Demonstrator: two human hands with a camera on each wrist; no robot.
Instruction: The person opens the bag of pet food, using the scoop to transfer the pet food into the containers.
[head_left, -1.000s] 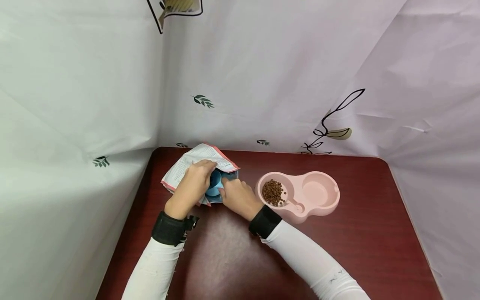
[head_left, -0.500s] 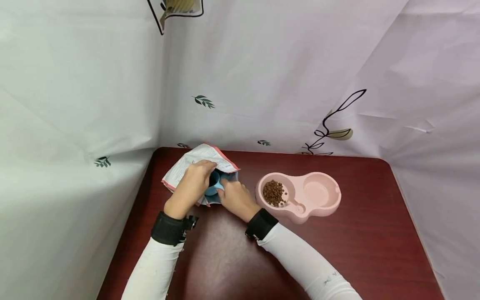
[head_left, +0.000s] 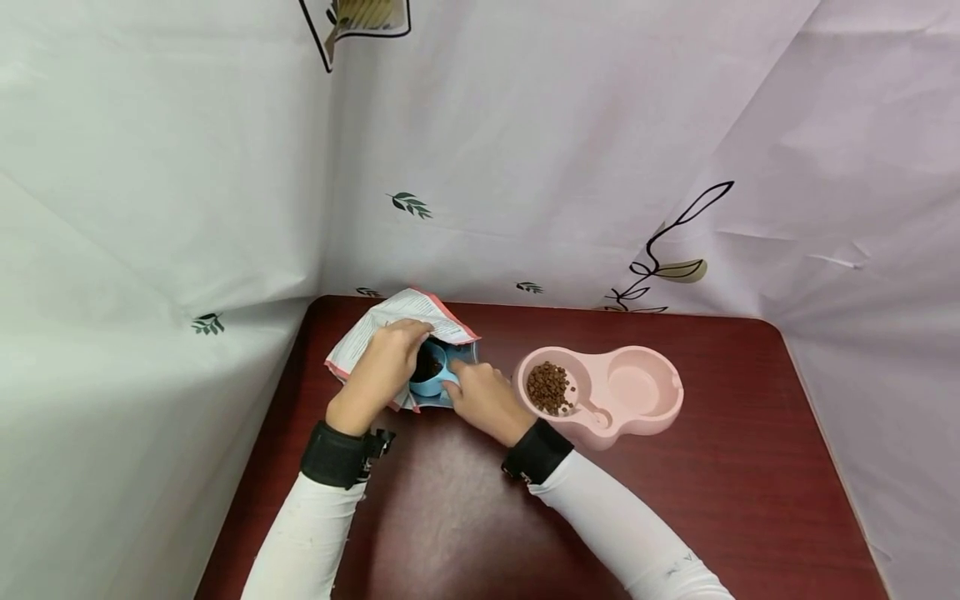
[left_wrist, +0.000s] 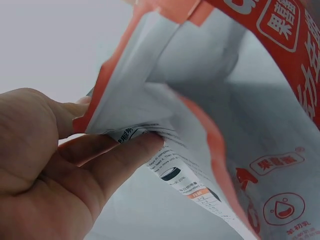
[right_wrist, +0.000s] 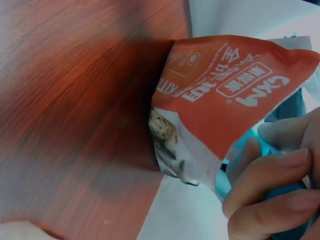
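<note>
A pet food bag (head_left: 378, 321), white with red edges, stands at the far left of the table with its mouth open. My left hand (head_left: 384, 365) pinches the bag's rim between thumb and fingers, as the left wrist view shows. At the bag's mouth is a light blue scoop (head_left: 432, 387) with dark kibble (head_left: 427, 365) inside. My right hand (head_left: 486, 398) grips the scoop's handle. In the right wrist view its curled fingers (right_wrist: 270, 175) are close beside the bag's red front (right_wrist: 215, 95). Part of the scoop is hidden behind the hands.
Right of the bag stands a pink double bowl (head_left: 600, 375). Brown kibble (head_left: 547, 387) lies in its left compartment. The table (head_left: 720, 483) is dark red wood, with white patterned cloth (head_left: 525, 167) hanging behind and at both sides.
The scoop has tilted more level and its dark kibble shows plainly now. My right hand has shifted slightly right and down. My left hand stays at the bag's rim.
</note>
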